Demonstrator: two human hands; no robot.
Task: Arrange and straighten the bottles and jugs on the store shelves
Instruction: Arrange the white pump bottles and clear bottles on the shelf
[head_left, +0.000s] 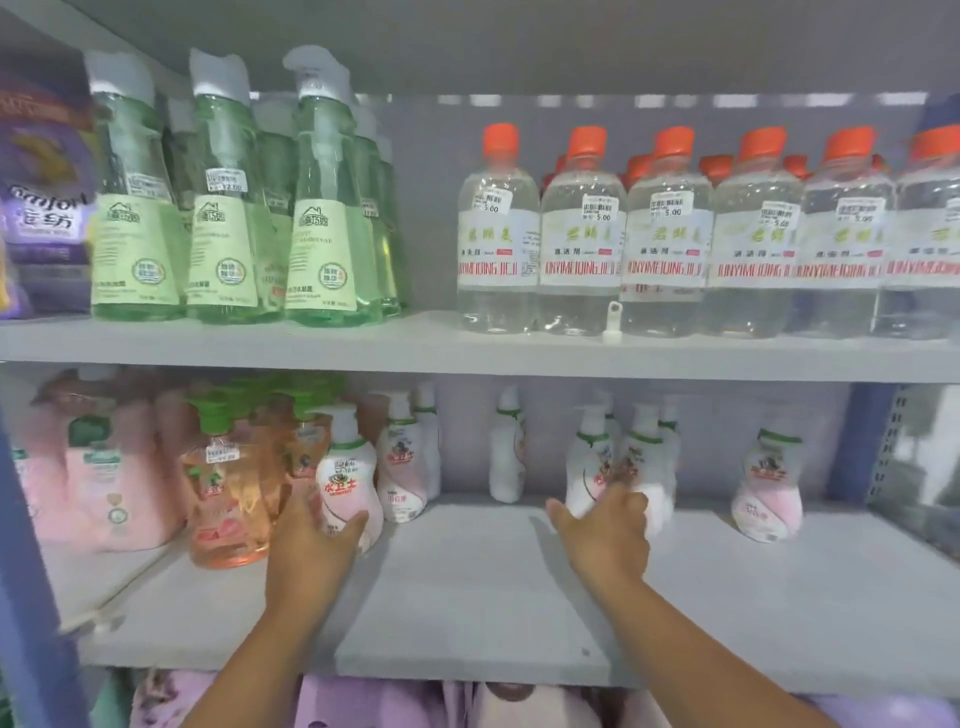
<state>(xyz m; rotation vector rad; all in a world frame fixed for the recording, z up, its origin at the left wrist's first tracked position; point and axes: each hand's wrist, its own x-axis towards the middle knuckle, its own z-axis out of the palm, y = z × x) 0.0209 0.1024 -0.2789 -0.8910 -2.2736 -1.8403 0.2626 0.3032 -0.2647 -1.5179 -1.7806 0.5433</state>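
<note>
**Both hands on pump bottles, lower shelf**

On the lower shelf (467, 587), the left hand (311, 540) wraps a white-and-pink pump bottle (347, 475) beside the orange jug (228, 499). The right hand (605, 530) grips a blurred pump bottle (587, 467) (fingers hidden behind). Above, clear orange-capped bottles (670, 234) stand in a row.

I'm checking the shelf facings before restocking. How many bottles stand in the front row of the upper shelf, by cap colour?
Green bottles with white pump caps: 3
Clear bottles with orange caps: 6, the rightmost cut off by the frame edge
Total: 9
More bottles stand behind both rows, too hidden to count.
</note>
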